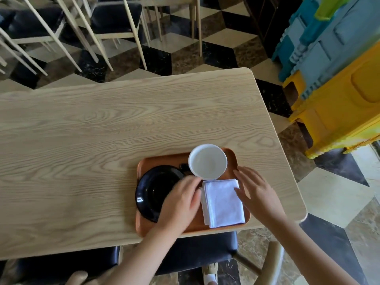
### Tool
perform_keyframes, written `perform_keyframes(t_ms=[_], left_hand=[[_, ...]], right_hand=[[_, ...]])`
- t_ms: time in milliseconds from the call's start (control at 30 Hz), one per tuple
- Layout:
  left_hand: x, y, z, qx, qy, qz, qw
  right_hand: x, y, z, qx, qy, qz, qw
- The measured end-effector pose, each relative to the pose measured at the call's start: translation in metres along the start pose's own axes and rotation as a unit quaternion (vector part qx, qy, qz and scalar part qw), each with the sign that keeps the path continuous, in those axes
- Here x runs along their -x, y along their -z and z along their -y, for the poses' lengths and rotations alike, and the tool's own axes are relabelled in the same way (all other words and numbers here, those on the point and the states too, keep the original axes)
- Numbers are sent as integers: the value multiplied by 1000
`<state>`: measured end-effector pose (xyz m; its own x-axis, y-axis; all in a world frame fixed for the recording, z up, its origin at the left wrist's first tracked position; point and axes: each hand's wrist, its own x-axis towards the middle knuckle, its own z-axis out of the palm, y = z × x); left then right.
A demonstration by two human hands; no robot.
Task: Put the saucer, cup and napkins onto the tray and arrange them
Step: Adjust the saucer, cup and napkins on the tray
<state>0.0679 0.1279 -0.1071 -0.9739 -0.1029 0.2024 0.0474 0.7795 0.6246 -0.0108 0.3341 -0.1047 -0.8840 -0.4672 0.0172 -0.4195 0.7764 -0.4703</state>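
An orange-brown tray [164, 158] lies near the table's front edge. A black saucer [153, 188] fills its left part and overhangs the left rim. A white cup [207, 162] stands upright at the tray's far right corner, empty. A stack of white napkins [223, 202] lies flat on the tray's right near part. My left hand [181, 201] rests over the saucer's right side, fingers spread, its fingertips against the napkins' left edge. My right hand [257, 189] is open with fingertips touching the napkins' right edge. Neither hand holds anything.
The light wooden table [102, 130] stretches left and away from the tray. A dark-cushioned chair [195, 251] sits below the front edge. More chairs [115, 21] stand beyond the table. Blue and yellow plastic furniture [337, 79] stands at the right.
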Motion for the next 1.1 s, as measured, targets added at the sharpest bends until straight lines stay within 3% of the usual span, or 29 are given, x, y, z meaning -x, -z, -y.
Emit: perform_keyframes(t_ms=[133, 200, 367, 833, 967, 1100], left_hand=[[38, -40, -16, -145, -140, 144, 969], [40, -52, -25, -221, -108, 185, 951], [37, -60, -31, -312, -38, 218, 924], [44, -37, -13, -320, -41, 248, 913], [46, -41, -2, -318, -78, 245, 913], [44, -34, -10, -312, -51, 238, 918]], right_hand=[[32, -9, -12, 150, 115, 100, 977], [39, -15, -15, 181, 107, 147, 966], [43, -22, -15, 201, 78, 176, 961], [45, -35, 10, 234, 98, 136, 958], [47, -38, 15, 239, 90, 117, 960], [47, -39, 17, 237, 86, 120, 960]])
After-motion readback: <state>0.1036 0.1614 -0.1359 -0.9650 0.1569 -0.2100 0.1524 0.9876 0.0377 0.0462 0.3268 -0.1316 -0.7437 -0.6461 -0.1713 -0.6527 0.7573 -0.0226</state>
